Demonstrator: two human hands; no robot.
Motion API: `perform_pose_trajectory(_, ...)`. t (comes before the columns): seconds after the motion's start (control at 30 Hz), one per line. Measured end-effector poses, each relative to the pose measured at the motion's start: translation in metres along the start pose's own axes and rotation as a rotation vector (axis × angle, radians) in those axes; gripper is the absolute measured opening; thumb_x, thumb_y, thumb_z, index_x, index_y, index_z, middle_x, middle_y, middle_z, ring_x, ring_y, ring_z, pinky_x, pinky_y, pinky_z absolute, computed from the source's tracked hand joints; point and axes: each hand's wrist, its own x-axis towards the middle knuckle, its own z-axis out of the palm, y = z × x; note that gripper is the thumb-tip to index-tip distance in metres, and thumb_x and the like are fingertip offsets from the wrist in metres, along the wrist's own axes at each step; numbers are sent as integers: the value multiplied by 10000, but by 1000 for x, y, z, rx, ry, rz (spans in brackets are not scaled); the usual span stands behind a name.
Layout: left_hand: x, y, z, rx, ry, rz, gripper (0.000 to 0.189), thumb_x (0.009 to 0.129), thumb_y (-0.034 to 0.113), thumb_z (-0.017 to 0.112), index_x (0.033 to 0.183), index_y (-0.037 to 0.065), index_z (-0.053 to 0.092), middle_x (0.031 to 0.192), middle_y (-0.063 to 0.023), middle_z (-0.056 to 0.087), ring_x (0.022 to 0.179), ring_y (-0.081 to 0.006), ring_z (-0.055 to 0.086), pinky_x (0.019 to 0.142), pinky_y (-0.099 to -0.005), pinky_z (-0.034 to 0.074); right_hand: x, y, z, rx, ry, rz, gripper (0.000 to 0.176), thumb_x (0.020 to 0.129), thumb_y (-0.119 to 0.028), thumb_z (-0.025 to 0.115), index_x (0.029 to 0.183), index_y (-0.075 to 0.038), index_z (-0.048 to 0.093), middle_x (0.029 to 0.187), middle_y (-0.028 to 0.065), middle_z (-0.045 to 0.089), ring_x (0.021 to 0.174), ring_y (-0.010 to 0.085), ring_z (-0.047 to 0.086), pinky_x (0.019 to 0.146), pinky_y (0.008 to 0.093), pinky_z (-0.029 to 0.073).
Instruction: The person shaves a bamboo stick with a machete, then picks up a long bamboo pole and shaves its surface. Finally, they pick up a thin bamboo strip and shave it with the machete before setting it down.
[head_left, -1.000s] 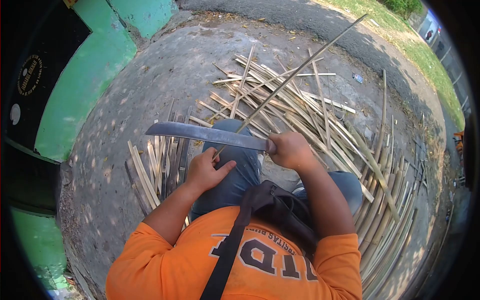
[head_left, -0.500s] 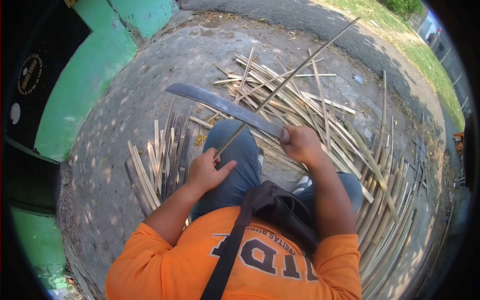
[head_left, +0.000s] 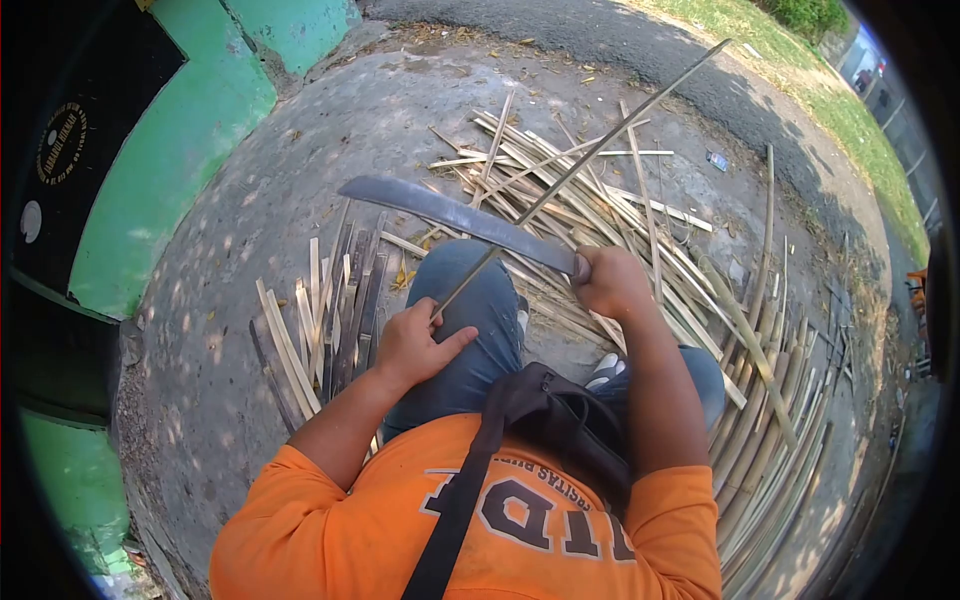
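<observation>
My left hand (head_left: 418, 347) grips the near end of a long bamboo strip (head_left: 625, 128) above my left knee, its thumb stretched to the right. The strip slants up and away to the upper right. In my right hand (head_left: 617, 285) is the handle of a machete (head_left: 465, 218), its broad dark blade pointing left. The blade lies across the strip a little beyond my knee; whether its edge bites into the bamboo cannot be made out.
Split bamboo strips (head_left: 560, 185) lie in a loose heap ahead. Shorter pieces (head_left: 345, 310) are gathered to my left. Long bamboo poles (head_left: 765, 430) lie at the right. A green wall (head_left: 170, 180) stands on the left, and a black bag (head_left: 565, 425) rests on my lap.
My right hand and the machete have shifted slightly to the right. The far end of the bamboo strip has moved slightly right. My left hand has stayed in place over my knee.
</observation>
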Motion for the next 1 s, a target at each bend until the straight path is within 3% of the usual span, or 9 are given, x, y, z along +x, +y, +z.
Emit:
perform_pose_trajectory(0.07, 1, 5, -2, 7, -22, -22, 616, 794, 574, 836, 818, 22, 562, 669, -157, 614, 635, -358, 657, 607, -423, 518, 3, 7, -13, 104, 37, 140, 220, 856, -242, 698, 795, -36, 647, 756, 231, 657, 751, 459, 635, 692, 515, 512)
perform_pose_trajectory(0.2, 3, 4, -2, 30, -49, -35, 611, 800, 573, 830, 832, 20, 571, 699, -164, 633, 667, -358, 673, 627, -427, 527, -1, -4, -10, 103, -20, 149, 222, 834, -245, 722, 815, -36, 650, 785, 239, 670, 776, 472, 637, 703, 514, 513)
perform_pose_trajectory(0.23, 4, 4, -1, 27, -41, -26, 609, 794, 568, 838, 832, 24, 566, 688, -153, 615, 648, -343, 652, 612, -418, 512, -3, -9, -5, 53, -39, 33, 183, 845, -230, 637, 852, -54, 687, 797, 237, 680, 806, 463, 664, 733, 534, 544)
perform_pose_trajectory(0.33, 3, 1, 4, 12, -15, 9, 605, 784, 558, 853, 831, 32, 559, 668, -130, 580, 611, -314, 612, 583, -400, 483, -6, -30, 8, -32, -151, -137, 121, 782, -207, 666, 803, -90, 688, 770, 203, 687, 789, 432, 680, 720, 523, 540)
perform_pose_trajectory(0.43, 3, -1, 2, 20, -8, 32, 606, 793, 563, 843, 828, 25, 566, 681, -141, 602, 634, -330, 639, 600, -411, 500, -3, -39, 2, -121, -233, -135, 108, 757, -215, 680, 782, -110, 688, 766, 189, 690, 790, 417, 683, 715, 514, 538)
perform_pose_trajectory(0.57, 2, 2, -3, 25, -53, -26, 618, 804, 578, 825, 813, 16, 569, 703, -160, 642, 672, -363, 685, 626, -436, 533, 1, -16, 14, 4, -114, -86, 108, 772, -210, 658, 782, -107, 688, 750, 196, 678, 771, 429, 672, 700, 524, 530)
perform_pose_trajectory(0.77, 3, 0, 0, 31, -42, 15, 634, 796, 593, 827, 818, 15, 566, 693, -157, 630, 662, -366, 673, 617, -436, 526, -1, -17, 1, -54, -183, -58, 130, 842, -166, 577, 823, -85, 677, 741, 212, 638, 778, 438, 643, 719, 537, 515)
perform_pose_trajectory(0.9, 3, 3, -4, 43, -59, -18, 644, 790, 599, 828, 826, 12, 567, 702, -160, 630, 669, -367, 672, 623, -432, 526, -5, -23, 5, -49, -116, -100, 115, 817, -188, 617, 809, -91, 678, 741, 198, 660, 761, 422, 664, 707, 522, 529)
perform_pose_trajectory(1.0, 3, -2, -1, -6, -50, -57, 598, 760, 544, 878, 896, 26, 611, 691, -117, 582, 608, -297, 595, 590, -396, 483, -9, -30, 14, -33, -149, -127, 100, 773, -200, 664, 801, -109, 695, 757, 179, 694, 772, 396, 695, 709, 503, 547)
